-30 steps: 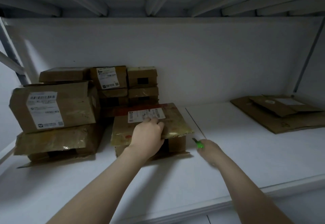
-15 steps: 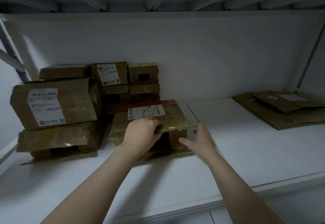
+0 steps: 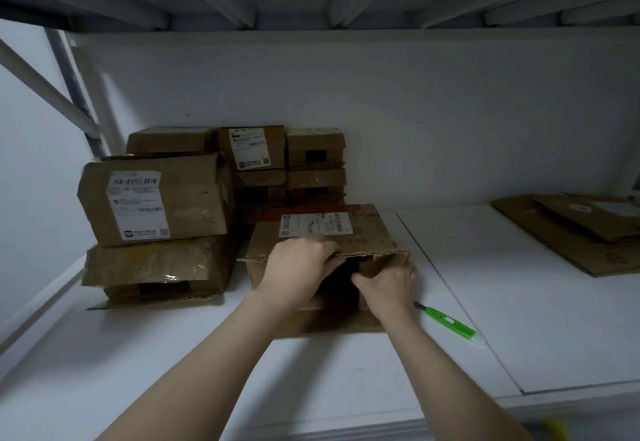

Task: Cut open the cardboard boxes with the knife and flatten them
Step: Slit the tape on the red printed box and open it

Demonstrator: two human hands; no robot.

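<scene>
Brown corrugated cardboard forms the box (image 3: pixel 363 233) at the centre of the white shelf (image 3: pixel 536 319), directly in front of the person and under both hands. Its front end is open, showing a dark interior. The top flap carries a white shipping label (image 3: pixel 315 224) and glossy tape, and its front edge shows the raw fluting.

The left hand (image 3: pixel 298 267) lies on the front edge of the top flap with its fingers curled over the edge, gripping it. The right hand (image 3: pixel 389 279) is at the right side of the opening. Its fingers are tucked under the top flap and its thumb points left, holding the short side flap.

The knife (image 3: pixel 446 323) is a slim green plastic cutter. It lies flat on the shelf just beside the right wrist, and neither hand touches it.

Taped boxes (image 3: pixel 156 198) are stacked to the left and behind. Most are creased, and several carry labels. Flattened cardboard (image 3: pixel 571 240) lies well apart at the far right.
</scene>
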